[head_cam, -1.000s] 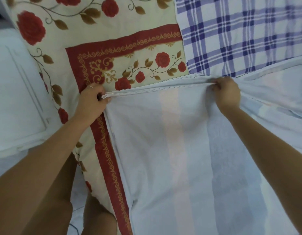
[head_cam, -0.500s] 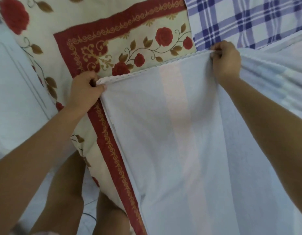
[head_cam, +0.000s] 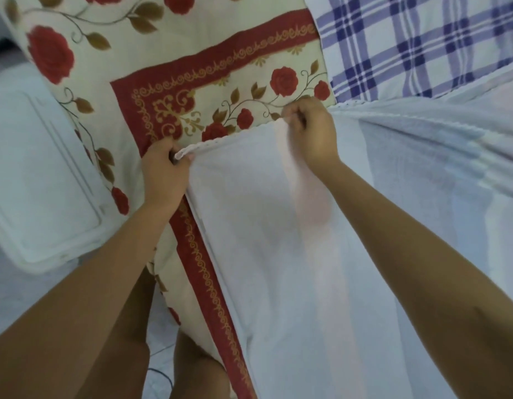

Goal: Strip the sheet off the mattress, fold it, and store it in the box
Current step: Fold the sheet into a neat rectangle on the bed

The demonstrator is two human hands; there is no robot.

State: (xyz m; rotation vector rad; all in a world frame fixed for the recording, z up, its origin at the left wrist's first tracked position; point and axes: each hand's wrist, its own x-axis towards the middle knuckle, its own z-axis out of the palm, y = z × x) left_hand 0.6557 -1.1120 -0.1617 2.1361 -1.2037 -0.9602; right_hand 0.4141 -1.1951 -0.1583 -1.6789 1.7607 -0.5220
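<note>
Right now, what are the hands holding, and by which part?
Both hold the white sheet by its trimmed top edge: the left hand pinches the corner, the right hand grips the edge further along.

Both arms reach forward. The left hand (head_cam: 164, 175) and right hand (head_cam: 311, 131) are near each other, fingers curled, each pinching the edge of the sheet (head_cam: 278, 269).

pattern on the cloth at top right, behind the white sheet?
Blue-and-purple plaid on white, on the checked cloth; head view, the only one, shows it clearly.
</note>
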